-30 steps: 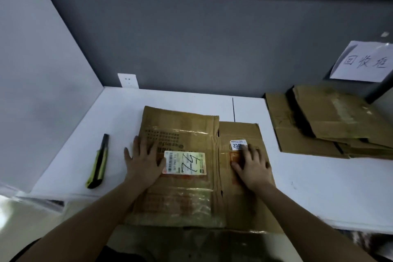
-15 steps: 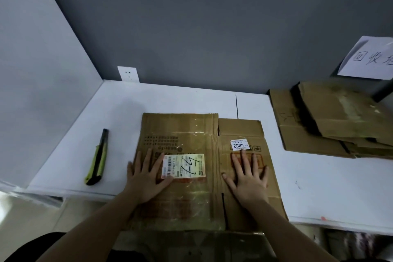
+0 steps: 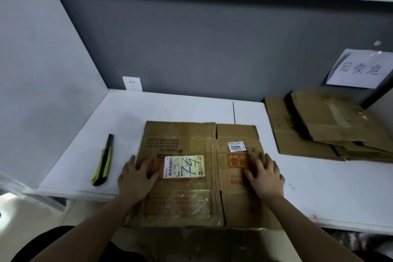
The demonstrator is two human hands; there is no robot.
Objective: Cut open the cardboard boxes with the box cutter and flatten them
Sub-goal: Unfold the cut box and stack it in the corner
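Note:
A flattened brown cardboard box (image 3: 191,140) with a white shipping label lies on the white table (image 3: 170,106) right in front of me, its near end hanging over the table's front edge. My left hand (image 3: 136,176) presses flat on the box's left edge, fingers straight. On the right part of the box my right hand (image 3: 264,176) presses flat too, near its right edge. The green and black box cutter (image 3: 103,160) rests on the table to the left of the box, apart from both hands.
A pile of flattened cardboard boxes (image 3: 327,125) sits at the back right of the table. A paper sign (image 3: 359,69) hangs on the grey wall above it. A white wall socket (image 3: 132,83) is at the back left. A white panel closes the left side.
Both hands have slid outward over the cardboard, the left one to the box's left edge, the right one toward its right edge. The box lies flatter.

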